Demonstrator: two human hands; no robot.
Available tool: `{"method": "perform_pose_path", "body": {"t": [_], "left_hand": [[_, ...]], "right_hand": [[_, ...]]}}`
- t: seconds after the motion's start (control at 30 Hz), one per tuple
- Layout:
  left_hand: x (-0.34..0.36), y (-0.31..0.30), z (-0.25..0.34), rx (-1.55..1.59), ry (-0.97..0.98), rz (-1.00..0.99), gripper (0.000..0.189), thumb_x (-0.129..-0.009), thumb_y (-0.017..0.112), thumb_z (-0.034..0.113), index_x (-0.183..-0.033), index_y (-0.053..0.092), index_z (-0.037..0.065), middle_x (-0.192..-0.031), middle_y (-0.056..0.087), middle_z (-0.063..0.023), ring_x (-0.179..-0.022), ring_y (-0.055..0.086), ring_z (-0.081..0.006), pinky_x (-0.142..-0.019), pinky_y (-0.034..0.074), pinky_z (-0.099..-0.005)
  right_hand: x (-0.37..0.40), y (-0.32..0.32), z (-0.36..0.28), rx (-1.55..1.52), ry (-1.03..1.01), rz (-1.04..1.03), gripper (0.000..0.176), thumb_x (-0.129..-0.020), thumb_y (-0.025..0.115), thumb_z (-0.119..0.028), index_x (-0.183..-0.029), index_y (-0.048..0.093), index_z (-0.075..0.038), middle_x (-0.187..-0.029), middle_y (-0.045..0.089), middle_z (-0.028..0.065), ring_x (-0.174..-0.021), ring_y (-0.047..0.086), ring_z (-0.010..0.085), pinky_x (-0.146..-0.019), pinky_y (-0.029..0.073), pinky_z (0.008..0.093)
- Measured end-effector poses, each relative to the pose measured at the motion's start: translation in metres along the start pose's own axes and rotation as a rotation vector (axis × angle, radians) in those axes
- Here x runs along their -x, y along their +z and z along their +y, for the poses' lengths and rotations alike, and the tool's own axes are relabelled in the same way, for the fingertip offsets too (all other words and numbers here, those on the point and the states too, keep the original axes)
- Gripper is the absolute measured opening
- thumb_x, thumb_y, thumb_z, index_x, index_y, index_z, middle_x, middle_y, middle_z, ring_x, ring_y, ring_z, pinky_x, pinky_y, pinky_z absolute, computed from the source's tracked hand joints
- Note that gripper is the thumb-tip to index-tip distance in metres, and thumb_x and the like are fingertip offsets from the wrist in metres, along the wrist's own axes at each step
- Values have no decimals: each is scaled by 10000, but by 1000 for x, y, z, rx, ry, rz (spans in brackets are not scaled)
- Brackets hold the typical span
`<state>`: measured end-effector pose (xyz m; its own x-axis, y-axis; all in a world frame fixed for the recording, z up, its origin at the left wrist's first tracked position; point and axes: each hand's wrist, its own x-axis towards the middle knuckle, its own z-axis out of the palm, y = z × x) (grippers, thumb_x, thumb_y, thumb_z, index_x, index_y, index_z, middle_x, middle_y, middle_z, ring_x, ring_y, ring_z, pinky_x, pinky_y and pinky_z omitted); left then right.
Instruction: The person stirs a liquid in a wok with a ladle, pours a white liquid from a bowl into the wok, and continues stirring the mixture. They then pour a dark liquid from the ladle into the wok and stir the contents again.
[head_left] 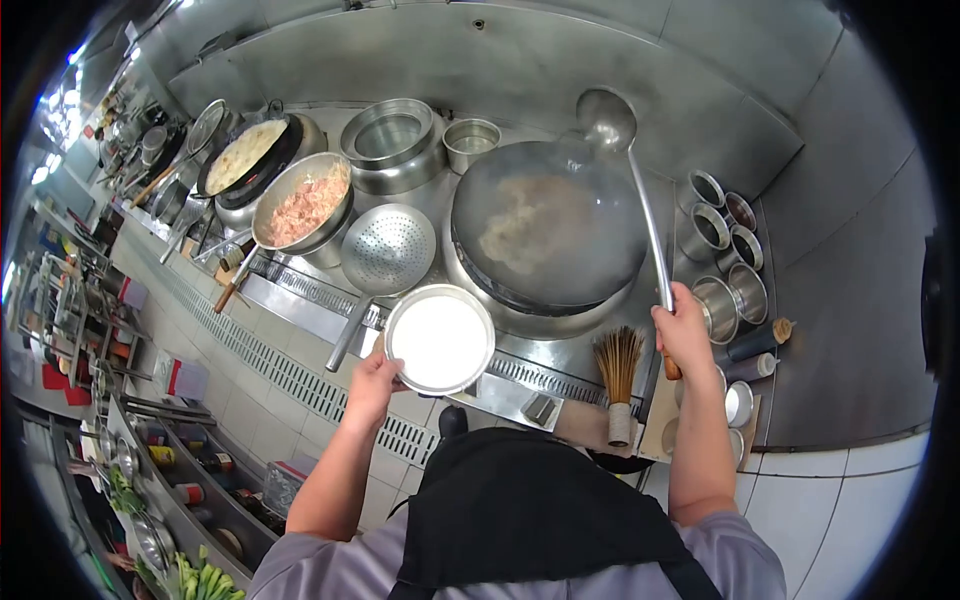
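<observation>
My left hand [373, 384] grips the rim of a round metal bowl [440, 340] filled with something smooth and white, held in front of the stove edge. In my right hand [684, 325] is the long handle of a steel ladle [607, 118], whose round head is raised over the far right rim of the wok. The large dark wok [550, 225] sits on the burner, with steam over pale brownish contents at its middle. A perforated strainer [388, 249] lies to the left of the wok, close to the bowl.
A bamboo brush [618, 370] lies at the stove's front edge. Several metal seasoning pots [708, 230] line the right side. Leftward are a large steel pot [392, 145], a small pot [470, 142], a pan of pinkish meat [305, 205] and a dark pan with a pale flat layer [248, 157].
</observation>
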<state>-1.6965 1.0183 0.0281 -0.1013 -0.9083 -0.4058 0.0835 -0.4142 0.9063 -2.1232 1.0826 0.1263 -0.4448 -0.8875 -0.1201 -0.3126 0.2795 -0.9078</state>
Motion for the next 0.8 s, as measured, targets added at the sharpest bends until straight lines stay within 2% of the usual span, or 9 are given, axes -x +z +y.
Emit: {"method": "perform_pose_path", "body": {"t": [0.2, 0.27, 0.33, 0.37, 0.47, 0.5, 0.6, 0.73, 0.8], "left_hand": [[-26, -25, 25, -5, 44, 35, 149, -864, 543, 101, -923, 573, -32, -807, 627, -96, -682, 620, -168, -673, 538, -315], [-33, -28, 34, 23, 52, 65, 134, -864, 538, 95, -902, 569, -29, -792, 622, -95, -666, 611, -160, -662, 540, -313], [-43, -34, 36, 31, 48, 42, 120, -863, 533, 89, -886, 565, -24, -774, 616, -91, -654, 607, -160, -650, 541, -308], [-49, -39, 37, 28, 43, 47, 116, -863, 532, 86, -885, 565, -22, -768, 614, -88, -648, 605, -159, -645, 542, -306], [-64, -48, 40, 28, 27, 37, 103, -861, 530, 77, -887, 569, -15, -761, 613, -79, -635, 601, -152, -629, 538, -292], [-69, -51, 40, 33, 38, 29, 99, -861, 530, 77, -884, 569, -11, -756, 612, -76, -635, 600, -148, -622, 535, -289], [-78, -58, 44, 15, 39, 25, 89, -861, 533, 76, -874, 572, -3, -745, 610, -69, -633, 598, -141, -609, 529, -284], [-91, -71, 47, -38, 42, 2, 78, -863, 537, 72, -842, 573, 6, -718, 600, -53, -619, 591, -133, -599, 523, -285], [-90, -69, 53, -31, 25, -12, 70, -861, 538, 68, -849, 562, 4, -723, 599, -59, -622, 597, -139, -599, 529, -287]], "right_hand": [[10, 23, 29, 152, 71, 81, 356, -813, 522, -57, -1152, 490, 46, -672, 546, 89, -410, 520, 146, -399, 412, 305], [17, 25, 28, 207, 144, 68, 355, -809, 524, -75, -1144, 498, 37, -707, 584, 140, -501, 583, 214, -488, 465, 351], [19, 28, 46, 452, -33, 144, 365, -804, 525, -102, -1146, 510, 26, -780, 623, 202, -683, 636, 330, -635, 494, 418], [19, 30, 53, 637, -121, 145, 409, -796, 543, -94, -1196, 492, -19, -760, 617, 185, -664, 611, 360, -622, 496, 425], [30, 54, 36, 897, 36, 126, 455, -798, 541, -119, -1245, 473, -63, -896, 631, 224, -834, 596, 431, -752, 486, 484], [31, 62, 33, 992, 95, 89, 545, -819, 528, -129, -1350, 401, -124, -956, 627, 222, -862, 613, 408, -770, 490, 491], [32, 83, 25, 1095, 136, -7, 604, -846, 507, -133, -1420, 320, -162, -1026, 613, 220, -851, 616, 406, -770, 495, 492], [39, 98, 41, 1184, 134, -9, 632, -843, 527, -84, -1438, 315, -125, -1039, 610, 197, -828, 629, 370, -773, 498, 471], [44, 101, 49, 1289, -351, 306, 676, -825, 602, -121, -1437, 314, -141, -1071, 593, 173, -851, 610, 347, -808, 486, 439]]}}
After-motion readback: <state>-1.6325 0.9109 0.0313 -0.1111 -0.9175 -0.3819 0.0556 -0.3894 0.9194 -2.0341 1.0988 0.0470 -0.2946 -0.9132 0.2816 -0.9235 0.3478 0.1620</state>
